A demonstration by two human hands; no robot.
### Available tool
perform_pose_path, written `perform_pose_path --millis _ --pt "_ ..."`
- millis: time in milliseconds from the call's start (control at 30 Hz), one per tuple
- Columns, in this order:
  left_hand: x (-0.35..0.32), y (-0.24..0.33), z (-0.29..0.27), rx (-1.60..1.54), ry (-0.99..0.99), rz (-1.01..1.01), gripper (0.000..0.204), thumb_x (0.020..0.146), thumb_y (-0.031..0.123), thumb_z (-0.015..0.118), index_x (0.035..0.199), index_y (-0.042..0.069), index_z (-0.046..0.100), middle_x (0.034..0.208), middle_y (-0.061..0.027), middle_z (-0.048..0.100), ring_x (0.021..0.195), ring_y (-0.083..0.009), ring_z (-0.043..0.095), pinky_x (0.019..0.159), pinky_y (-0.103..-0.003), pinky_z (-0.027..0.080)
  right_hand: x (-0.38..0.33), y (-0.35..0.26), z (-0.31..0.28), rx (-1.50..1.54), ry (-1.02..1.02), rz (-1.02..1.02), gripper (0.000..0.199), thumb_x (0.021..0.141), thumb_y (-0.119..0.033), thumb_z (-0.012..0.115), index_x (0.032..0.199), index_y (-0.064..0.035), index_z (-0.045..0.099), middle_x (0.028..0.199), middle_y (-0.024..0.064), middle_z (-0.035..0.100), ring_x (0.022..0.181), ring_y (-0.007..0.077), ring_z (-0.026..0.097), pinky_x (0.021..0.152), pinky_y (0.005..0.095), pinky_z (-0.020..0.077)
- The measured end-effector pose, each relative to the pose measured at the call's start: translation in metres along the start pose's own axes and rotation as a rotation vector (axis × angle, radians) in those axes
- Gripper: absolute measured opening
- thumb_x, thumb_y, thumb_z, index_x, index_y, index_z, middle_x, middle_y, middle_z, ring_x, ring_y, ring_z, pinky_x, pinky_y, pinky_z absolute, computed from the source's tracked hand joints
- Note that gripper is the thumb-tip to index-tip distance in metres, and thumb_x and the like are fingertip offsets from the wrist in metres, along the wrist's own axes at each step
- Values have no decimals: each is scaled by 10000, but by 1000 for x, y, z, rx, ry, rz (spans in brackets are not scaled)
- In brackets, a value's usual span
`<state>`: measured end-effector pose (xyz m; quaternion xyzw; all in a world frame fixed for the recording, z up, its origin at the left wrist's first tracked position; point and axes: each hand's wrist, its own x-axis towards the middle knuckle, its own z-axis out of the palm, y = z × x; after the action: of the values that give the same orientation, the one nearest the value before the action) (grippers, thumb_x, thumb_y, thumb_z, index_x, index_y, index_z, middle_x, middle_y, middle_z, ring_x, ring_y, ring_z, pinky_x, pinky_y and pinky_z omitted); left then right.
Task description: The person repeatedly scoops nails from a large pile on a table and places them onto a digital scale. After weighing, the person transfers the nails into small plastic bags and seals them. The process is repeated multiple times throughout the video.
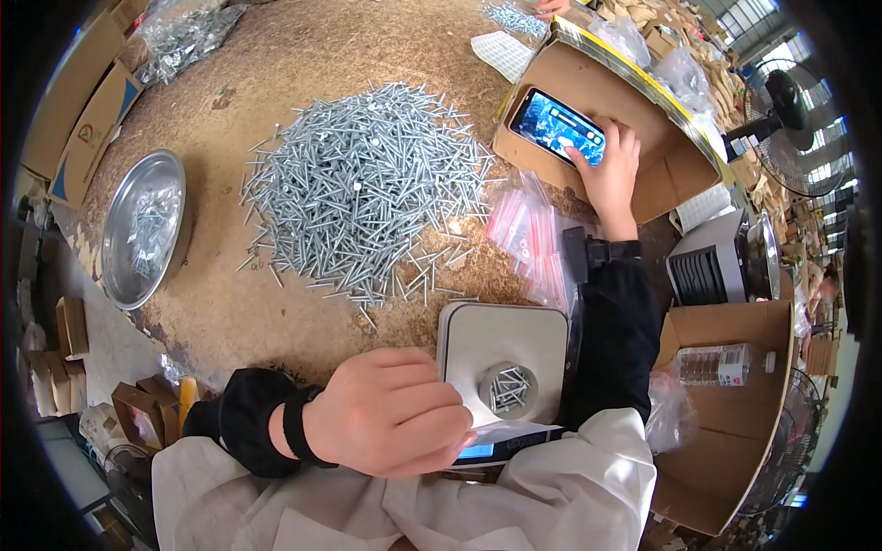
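My left hand point(386, 413) is closed, fingers curled, at the near left edge of a digital scale point(457, 349). A clear plastic bag point(514, 432) stretches from its fingertips across the front of the scale; the grip itself is mostly hidden. On the steel weighing plate stands a small round metal cup point(487, 386) with several screws point(509, 389) inside. Farther right, my right hand point(611, 170) grips the right end of a smartphone point(557, 125) with a lit screen, thumb on the glass. The phone leans in an open cardboard box point(657, 151).
A large heap of silver screws point(367, 184) covers the middle of the worktable point(266, 55). Red-striped zip bags point(528, 239) lie beside it. At left is a steel bowl point(175, 230) holding bagged screws. Another cardboard box point(712, 422) stands lower right. Another person's hand point(553, 7) shows at the far edge.
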<state>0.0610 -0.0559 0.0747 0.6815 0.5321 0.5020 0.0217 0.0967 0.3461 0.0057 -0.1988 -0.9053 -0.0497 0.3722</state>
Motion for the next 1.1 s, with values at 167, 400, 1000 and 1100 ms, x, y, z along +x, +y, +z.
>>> perform_pose_path --millis 167,400,1000,1100 --pt "-1 0 3 -13 28 -8 144 754 108 730 791 43 607 748 -47 587 625 -224 572 607 -318 494 7 15 -24 153 -221 -37 626 664 -182 833 1226 -54 588 1143 171 556 1093 372 511 968 441 425" --pt "-2 0 3 -15 8 -8 143 759 109 730 791 51 603 750 -41 590 628 -218 574 613 -313 496 6 18 -42 268 -435 -45 746 658 -67 750 1362 -62 504 1212 182 543 1191 380 489 1040 417 398" --pt "-2 3 1 14 -18 13 151 766 130 730 837 47 627 738 -51 639 619 -219 616 671 -347 551 7 17 -43 318 -504 32 662 764 -52 692 1390 -58 476 1322 207 560 1268 354 511 1049 373 399" --pt "-1 3 1 15 -27 18 153 764 132 732 837 49 627 740 -50 638 619 -217 614 670 -345 550 3 25 -27 296 -371 21 551 816 -78 692 1338 -28 523 1230 208 623 1186 360 578 1006 385 434"
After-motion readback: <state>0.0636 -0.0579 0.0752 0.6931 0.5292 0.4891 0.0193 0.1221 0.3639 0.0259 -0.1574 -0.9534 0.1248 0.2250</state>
